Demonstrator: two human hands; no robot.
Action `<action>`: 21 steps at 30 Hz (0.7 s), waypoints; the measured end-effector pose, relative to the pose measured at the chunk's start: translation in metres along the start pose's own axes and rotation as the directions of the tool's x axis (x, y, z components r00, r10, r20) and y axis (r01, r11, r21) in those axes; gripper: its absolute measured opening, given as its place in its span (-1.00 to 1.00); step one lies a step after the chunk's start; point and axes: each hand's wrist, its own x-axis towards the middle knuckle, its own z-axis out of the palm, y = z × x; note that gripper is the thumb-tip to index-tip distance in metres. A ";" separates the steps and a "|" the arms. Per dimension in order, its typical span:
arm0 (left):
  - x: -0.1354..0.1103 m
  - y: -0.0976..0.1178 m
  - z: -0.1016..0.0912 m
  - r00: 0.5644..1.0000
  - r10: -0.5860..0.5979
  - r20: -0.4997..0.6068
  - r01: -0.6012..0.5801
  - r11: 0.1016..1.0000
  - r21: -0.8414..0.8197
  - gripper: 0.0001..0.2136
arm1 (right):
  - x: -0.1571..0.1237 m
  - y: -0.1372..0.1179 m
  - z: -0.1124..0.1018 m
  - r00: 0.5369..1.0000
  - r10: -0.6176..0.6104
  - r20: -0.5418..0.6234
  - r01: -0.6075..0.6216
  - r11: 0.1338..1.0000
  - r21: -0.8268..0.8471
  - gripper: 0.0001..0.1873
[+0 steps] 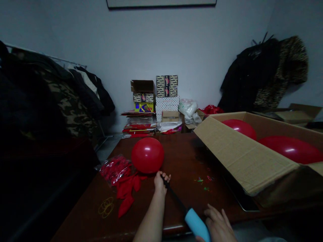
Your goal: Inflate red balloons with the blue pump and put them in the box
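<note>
Well on the near side of the round, glossy red balloon (147,155), the right hand (218,223) lay at the light-blue, black-shafted hand pump (195,222), fingers spread; whether its grip clasped the barrel, I could not tell. Just before the balloon, the left hand (160,183) was clenched round the pump's black tip. The balloon sat over the polished dark-brown wooden table (181,154), seemingly almost weightless, taut, slippery and easily burst, best pinched at its neck; the pump looked light and stiff, best held round its barrel. Left of the balloon lay limp red balloons (126,191).
</note>
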 end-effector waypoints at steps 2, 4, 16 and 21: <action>0.000 0.000 -0.001 1.000 -0.006 0.010 0.007 1.000 -0.025 -0.83 | 0.003 -0.005 -0.004 1.000 0.001 -0.024 -0.002 1.000 -0.004 -0.46; -0.001 0.001 -0.003 0.999 -0.025 0.029 0.026 0.999 -0.034 -0.83 | 0.008 -0.010 -0.005 1.000 0.001 -0.027 -0.001 1.000 0.004 -0.46; -0.005 0.002 -0.008 0.993 -0.067 0.098 0.073 0.996 -0.054 -0.82 | 0.032 -0.062 -0.021 0.992 0.071 -0.100 -0.074 0.997 -0.032 -0.52; -0.006 0.001 -0.010 0.990 -0.066 0.121 0.073 0.996 -0.055 -0.81 | 0.053 -0.074 -0.017 0.988 0.094 -0.118 -0.097 0.995 -0.016 -0.58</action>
